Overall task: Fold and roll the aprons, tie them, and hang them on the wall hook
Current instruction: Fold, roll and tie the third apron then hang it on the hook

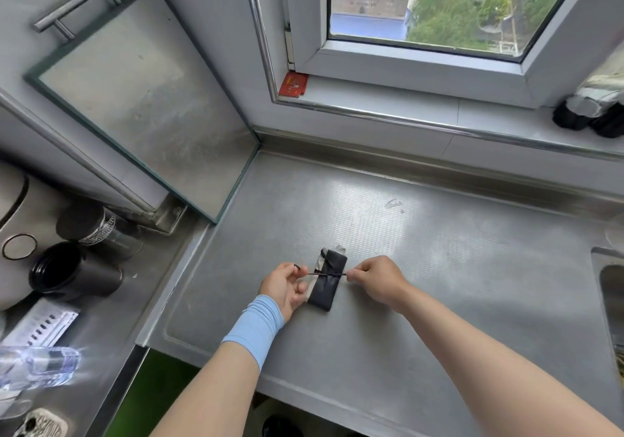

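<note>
A small black rolled apron (328,283) with a grey edge lies on the steel counter (422,251). A thin dark string (326,273) crosses its middle, pulled taut to both sides. My left hand (286,288), with a light blue wristband, pinches the string's left end just left of the roll. On the other side, my right hand (376,281) pinches the right end. No wall hook is in view.
A glass panel (141,99) leans against the wall at the left. Black cups (72,273) and a plastic bottle (37,365) stand on the lower counter at the left. A sink (611,288) lies at the right edge. The window sill (405,109) runs behind.
</note>
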`<state>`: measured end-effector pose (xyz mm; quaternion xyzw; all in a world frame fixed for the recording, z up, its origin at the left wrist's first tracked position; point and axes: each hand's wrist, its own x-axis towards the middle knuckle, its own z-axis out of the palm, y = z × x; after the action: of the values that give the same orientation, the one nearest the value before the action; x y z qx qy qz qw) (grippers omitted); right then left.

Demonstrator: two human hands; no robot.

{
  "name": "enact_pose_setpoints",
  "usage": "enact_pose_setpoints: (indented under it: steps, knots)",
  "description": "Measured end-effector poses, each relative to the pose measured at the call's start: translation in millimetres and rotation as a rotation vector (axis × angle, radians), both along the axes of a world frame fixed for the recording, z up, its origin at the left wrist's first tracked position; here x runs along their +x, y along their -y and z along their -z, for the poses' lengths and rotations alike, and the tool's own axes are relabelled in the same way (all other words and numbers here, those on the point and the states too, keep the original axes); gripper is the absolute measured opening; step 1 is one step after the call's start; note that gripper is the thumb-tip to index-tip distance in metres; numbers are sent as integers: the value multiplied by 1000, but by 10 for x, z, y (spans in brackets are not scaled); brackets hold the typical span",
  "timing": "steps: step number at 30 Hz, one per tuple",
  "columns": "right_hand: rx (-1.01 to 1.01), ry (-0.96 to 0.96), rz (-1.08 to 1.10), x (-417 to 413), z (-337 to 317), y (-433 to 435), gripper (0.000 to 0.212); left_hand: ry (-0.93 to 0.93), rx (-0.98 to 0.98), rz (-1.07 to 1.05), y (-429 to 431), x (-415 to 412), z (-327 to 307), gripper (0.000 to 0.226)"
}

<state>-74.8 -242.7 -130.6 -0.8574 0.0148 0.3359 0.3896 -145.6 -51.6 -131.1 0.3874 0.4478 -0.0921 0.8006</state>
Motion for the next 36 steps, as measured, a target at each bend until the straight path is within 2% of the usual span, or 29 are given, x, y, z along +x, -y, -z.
enact_pose_setpoints:
  steps: [7, 11, 13, 16, 18, 20, 22, 24, 26, 28, 30, 33, 34, 36]
  knots:
    - [97, -85, 186, -50, -7, -20, 22, -45, 58, 95, -76, 69, 2, 23]
    - [13, -46, 155, -72, 59, -18, 21, -83, 72, 58, -45, 63, 15, 22]
    - [-47, 8, 72, -57, 75, -11, 22, -83, 178, 120, -4, 94, -32, 21]
    - [-195, 254, -178, -60, 29, -17, 21, -75, 410, 268, 33, 158, -121, 20]
    - [-310, 546, -365, -142, -11, -32, 16, -124, 531, 399, 62, 199, -177, 21]
    - [-418, 804, -494, -261, 0, -47, 15, -185, 563, 497, 102, 240, -241, 21]
    - [-444, 933, -566, -367, 9, -66, 13, -182, 582, 550, 152, 279, -310, 20]
    - [-393, 973, -657, -450, 35, -76, 14, -132, 692, 631, 210, 310, -348, 21]
    - [-343, 954, -767, -488, 52, -71, 12, -78, 855, 783, 238, 317, -351, 23]
    - [-297, 821, -800, -479, 26, -70, 17, -66, 948, 900, 250, 296, -361, 23]
    - [-235, 664, -751, -448, -24, -69, 25, -33, 993, 965, 261, 259, -375, 22]
    - [-93, 547, -611, -399, -166, -88, 14, 25, 998, 989, 289, 154, -372, 18]
    - [-84, 496, -579, -387, -170, -90, 17, 28, 1001, 978, 294, 109, -361, 17]
    - [-97, 453, -586, -380, -153, -91, 40, 18, 1045, 907, 276, 29, -343, 17]
